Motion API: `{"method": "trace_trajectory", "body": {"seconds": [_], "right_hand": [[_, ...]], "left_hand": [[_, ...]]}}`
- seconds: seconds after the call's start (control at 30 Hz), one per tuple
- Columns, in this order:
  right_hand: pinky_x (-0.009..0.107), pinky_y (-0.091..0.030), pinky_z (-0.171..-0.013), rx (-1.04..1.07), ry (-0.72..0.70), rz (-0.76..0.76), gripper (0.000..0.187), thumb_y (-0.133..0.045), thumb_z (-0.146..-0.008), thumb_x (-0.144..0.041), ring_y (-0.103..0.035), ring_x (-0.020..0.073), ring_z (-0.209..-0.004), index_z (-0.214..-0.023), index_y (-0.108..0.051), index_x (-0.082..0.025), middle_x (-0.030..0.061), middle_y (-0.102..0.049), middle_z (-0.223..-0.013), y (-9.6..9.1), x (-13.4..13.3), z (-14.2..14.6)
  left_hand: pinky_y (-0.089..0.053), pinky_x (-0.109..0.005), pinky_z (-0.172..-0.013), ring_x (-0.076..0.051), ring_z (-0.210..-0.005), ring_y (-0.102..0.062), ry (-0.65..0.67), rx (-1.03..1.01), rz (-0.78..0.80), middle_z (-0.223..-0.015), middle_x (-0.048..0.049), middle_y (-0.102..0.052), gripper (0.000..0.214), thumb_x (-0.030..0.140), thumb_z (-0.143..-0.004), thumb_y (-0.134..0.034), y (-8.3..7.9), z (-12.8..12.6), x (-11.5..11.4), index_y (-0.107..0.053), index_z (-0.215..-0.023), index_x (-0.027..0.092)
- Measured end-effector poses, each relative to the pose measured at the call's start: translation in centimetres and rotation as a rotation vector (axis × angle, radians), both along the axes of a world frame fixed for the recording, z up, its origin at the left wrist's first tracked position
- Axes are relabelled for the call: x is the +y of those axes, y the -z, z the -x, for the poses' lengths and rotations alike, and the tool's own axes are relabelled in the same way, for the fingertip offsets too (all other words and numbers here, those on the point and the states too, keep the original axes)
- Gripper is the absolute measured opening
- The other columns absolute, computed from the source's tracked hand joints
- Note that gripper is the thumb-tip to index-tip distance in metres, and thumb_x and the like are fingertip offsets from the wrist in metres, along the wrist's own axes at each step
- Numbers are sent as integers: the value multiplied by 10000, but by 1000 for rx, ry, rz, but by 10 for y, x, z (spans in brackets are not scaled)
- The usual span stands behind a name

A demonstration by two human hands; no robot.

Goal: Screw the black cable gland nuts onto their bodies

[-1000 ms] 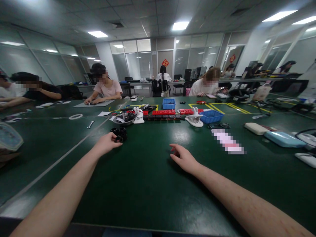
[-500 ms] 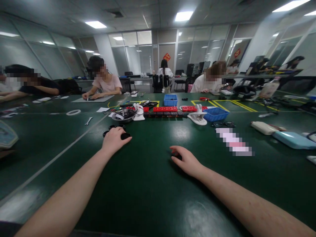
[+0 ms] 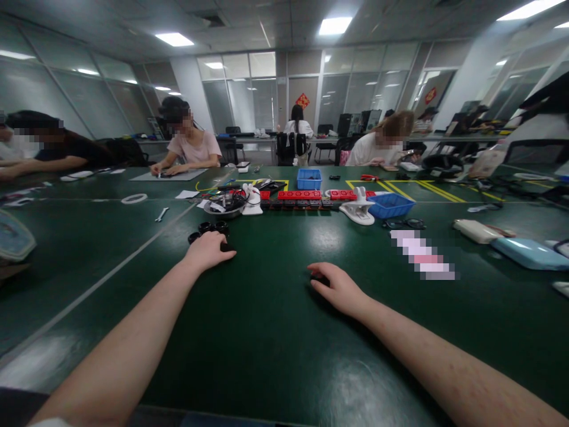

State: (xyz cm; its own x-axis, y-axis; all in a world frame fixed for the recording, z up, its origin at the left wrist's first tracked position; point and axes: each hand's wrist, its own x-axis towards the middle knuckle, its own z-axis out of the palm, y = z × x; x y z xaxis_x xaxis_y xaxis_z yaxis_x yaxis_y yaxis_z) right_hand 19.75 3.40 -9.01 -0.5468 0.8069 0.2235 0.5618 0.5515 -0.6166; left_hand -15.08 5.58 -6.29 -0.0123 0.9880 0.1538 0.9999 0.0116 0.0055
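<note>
Several black round parts [image 3: 214,228] sit in a small group left of the table's middle. Just on the near side of them is my left hand [image 3: 208,251], low over the green table [image 3: 267,308], its thumb stretched out and apart from the fingers. A dark patch shows between thumb and fingers; whether it is a part or shadow I cannot make out. My right hand [image 3: 338,287] rests on its side to the right, fingers curved and thumb apart, with no object visible in the gap.
Beyond my hands stand a red-and-black power strip [image 3: 300,196], white clamp stands [image 3: 358,207], a metal bowl of cables [image 3: 222,206] and blue bins [image 3: 391,205]. A wrench [image 3: 162,214] lies left; glasses [image 3: 404,224] and a light-blue case [image 3: 528,252] lie right. Other people sit opposite.
My left hand has shifted slightly back, showing more of the black parts. The dark patches inside both hands look smaller. At the far right, a standing person in dark clothing has appeared.
</note>
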Motion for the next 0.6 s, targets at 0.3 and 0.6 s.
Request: {"method": "trace_trajectory", "body": {"seconds": [0.3, 0.6], "right_hand": [[366, -422, -849, -48, -48, -38, 204, -535, -772, -192, -551, 198, -912, -958, -615, -160, 72, -626, -943, -4, 0, 1], [360, -425, -838, -63, -72, -62, 184, -523, -782, -186, -555, 192, -902, -930, -631, -168, 64, -633, -934, -6, -1, 0]], "left_hand": [[-447, -314, -757, -244, -876, -574, -56, -95, -8, -1039, -82, -567, 444, 595, -664, -536, -11, 3, -18, -633, -818, 189], [-450, -228, -634, -181, -797, -603, -270, -213, -118, -916, -27, -648, 438, 436, -729, -554, -30, 15, -27, -535, -1071, 163]]}}
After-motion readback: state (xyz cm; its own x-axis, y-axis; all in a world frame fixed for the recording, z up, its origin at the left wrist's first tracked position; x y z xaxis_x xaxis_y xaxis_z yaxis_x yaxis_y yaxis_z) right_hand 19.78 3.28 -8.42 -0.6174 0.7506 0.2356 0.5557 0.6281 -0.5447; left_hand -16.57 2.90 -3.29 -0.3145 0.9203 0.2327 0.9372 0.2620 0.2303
